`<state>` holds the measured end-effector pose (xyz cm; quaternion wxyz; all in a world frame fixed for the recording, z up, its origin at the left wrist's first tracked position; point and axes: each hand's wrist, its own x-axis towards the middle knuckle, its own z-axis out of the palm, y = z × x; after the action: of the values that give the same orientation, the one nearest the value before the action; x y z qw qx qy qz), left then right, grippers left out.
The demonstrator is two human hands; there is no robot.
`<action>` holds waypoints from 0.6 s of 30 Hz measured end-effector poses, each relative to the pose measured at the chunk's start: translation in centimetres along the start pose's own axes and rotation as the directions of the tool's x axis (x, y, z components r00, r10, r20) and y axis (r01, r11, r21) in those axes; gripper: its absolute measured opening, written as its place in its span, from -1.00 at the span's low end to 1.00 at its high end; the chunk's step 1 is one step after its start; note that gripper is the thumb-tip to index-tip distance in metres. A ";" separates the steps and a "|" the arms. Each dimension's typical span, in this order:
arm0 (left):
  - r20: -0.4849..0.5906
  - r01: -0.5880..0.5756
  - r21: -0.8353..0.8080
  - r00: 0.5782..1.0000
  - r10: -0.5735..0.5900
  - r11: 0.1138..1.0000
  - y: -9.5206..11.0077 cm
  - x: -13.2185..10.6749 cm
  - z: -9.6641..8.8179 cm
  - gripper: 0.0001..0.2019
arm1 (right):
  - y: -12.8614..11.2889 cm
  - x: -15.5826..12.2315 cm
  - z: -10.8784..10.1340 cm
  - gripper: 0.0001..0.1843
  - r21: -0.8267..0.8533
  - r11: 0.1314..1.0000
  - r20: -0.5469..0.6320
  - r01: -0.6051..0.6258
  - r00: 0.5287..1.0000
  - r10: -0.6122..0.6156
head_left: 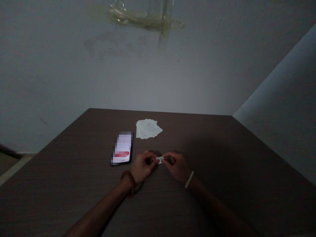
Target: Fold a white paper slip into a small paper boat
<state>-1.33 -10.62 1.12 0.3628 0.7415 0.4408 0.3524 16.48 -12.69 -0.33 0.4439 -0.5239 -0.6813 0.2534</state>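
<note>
Little paper: a small white flat piece that looks like paper (160,160); it is between the two hands, over the near middle of the dark brown wood-look worktop (158,207); I cannot tell if it is folded.
Left hand: the left hand (141,167), with a brown round-bead bracelet (133,181) at its wrist, pinches one end with thumb and finger.
Right hand: the right hand (178,167), with a pale bead bracelet (189,179) at its wrist, pinches the other end the same way.
Paper pile: a messy fan of white printed paper slips (148,128) lies past the hands; it is apart from them.
Phone: a black flat phone with a bright screen (122,148) lies just beside the left hand, on its outer side.
Good pinching: I think soft fingertips work best here; paper this small could rip or crease if both hands pull hard; holding both ends level should help, and so should moving the two thumbs slowly together; the light is dim, so looking closely at the edges seems wise.
</note>
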 end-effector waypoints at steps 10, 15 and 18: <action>-0.084 -0.028 0.013 0.996 0.029 1.000 -0.2 0.1 -0.3 -0.86 | 0.1 -0.1 0.0 -0.84 -0.048 0.999 0.021 0.004 1.000 -0.003; -0.076 -0.019 -0.004 0.997 0.019 1.000 -0.1 0.1 -0.2 -0.84 | 0.2 -0.1 0.1 -0.90 -0.045 0.999 0.013 -0.010 1.000 0.011; -0.062 -0.043 0.000 0.997 0.043 0.999 -0.1 0.0 -0.1 -0.85 | 0.2 -0.1 0.0 -0.93 -0.075 0.997 0.004 0.006 1.000 -0.006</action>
<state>-1.48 -10.52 1.10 0.3419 0.7393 0.4353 0.3834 16.57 -12.71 -0.47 0.4232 -0.5377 -0.6929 0.2273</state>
